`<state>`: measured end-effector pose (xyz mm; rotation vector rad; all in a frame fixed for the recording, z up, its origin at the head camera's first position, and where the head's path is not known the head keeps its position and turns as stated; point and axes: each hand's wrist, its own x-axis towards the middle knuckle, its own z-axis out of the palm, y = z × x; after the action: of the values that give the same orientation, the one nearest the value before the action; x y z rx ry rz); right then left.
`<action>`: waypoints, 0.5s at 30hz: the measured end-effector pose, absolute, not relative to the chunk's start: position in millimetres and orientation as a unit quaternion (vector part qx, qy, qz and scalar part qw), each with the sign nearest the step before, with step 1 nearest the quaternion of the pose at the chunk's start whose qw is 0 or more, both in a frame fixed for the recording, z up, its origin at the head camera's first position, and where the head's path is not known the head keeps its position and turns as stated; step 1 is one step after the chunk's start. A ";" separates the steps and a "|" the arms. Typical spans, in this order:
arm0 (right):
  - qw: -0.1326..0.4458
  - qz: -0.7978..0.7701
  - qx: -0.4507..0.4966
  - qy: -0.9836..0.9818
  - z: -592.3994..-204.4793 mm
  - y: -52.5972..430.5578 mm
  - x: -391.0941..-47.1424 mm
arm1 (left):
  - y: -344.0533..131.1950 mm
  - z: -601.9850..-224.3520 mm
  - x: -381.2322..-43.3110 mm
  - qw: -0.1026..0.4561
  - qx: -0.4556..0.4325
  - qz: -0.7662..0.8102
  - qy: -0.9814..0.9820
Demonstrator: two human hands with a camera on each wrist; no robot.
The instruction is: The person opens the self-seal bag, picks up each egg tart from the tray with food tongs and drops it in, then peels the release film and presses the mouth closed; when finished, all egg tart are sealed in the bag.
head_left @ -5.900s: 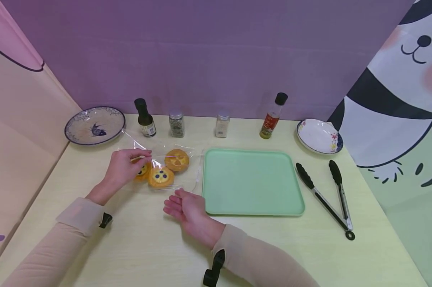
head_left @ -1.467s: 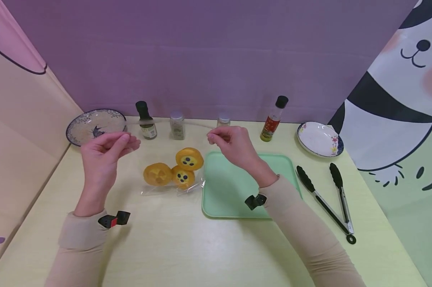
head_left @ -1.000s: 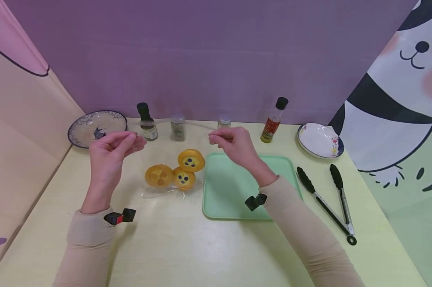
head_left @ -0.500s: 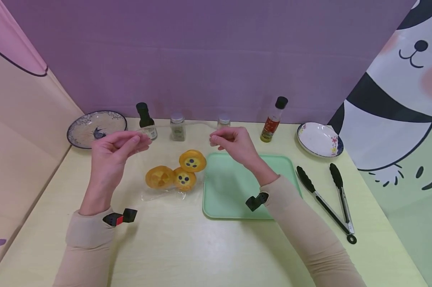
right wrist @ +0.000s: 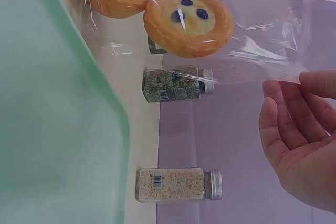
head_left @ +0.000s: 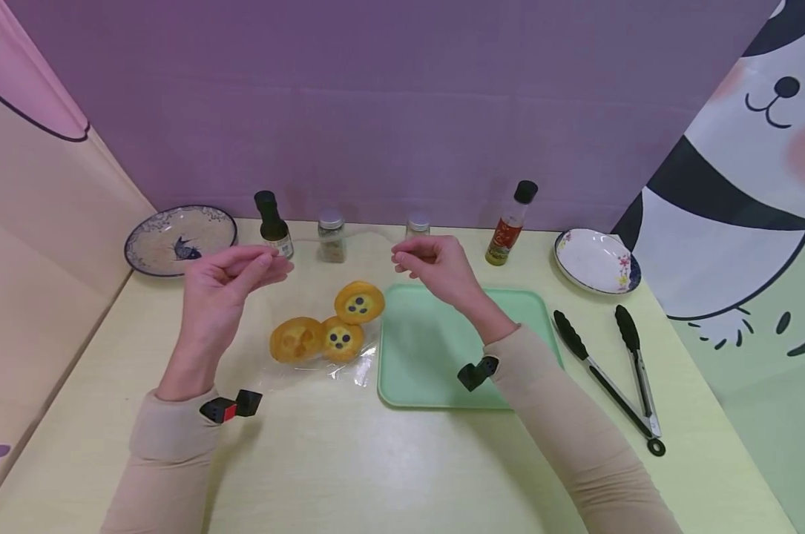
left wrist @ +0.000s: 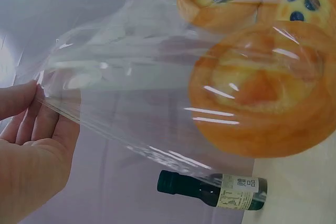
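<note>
You pinch the clear plastic bag (left wrist: 142, 61) by its raised upper edge, one hand at each end: your left hand (head_left: 228, 293) nips the film between thumb and fingertips, and your right hand (head_left: 438, 271) does the same, its other fingers bent. The bag sits between your arms, left of the green tray (head_left: 435, 386), with its load low in the film: the plain-topped pastry (head_left: 297, 340), the lower spotted pastry (head_left: 341, 339) touching it, and the upper spotted pastry (head_left: 359, 302) against that one. The film is so transparent in the head view that you can't tell whether its bottom rests on the table (head_left: 349, 460) or hangs just above.

Expect the film to be thin, limp and rather slippery, so a firm pinch on the doubled edge near the corners should serve better than a grab at the slack middle. The pastries look light and probably soft; treat the crust as squeezable, and take each one by opposite sides of its rounded rim, away from the topping, which may smear or dent.
</note>
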<state>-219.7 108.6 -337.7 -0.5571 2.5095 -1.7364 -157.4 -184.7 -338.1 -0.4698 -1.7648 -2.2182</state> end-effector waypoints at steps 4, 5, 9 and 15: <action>0.022 -0.558 -0.166 0.813 -337.2 107.7 -221.7 | -183.9 -338.1 -158.3 0.133 -0.154 -0.757 -0.621; 0.022 -0.558 -0.163 0.813 -337.6 107.3 -222.5 | -183.9 -338.1 -158.2 0.132 -0.153 -0.757 -0.621; 0.016 -0.550 -0.156 0.820 -338.5 107.1 -225.7 | -183.6 -337.5 -157.2 0.131 -0.154 -0.754 -0.626; -0.004 -0.528 -0.159 0.834 -336.6 107.6 -228.1 | -180.8 -335.6 -155.8 0.130 -0.153 -0.741 -0.640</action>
<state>-228.1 107.6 -336.6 -0.5009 2.6265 -1.6637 -155.8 -180.8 -335.6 -0.4432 -1.8611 -2.1545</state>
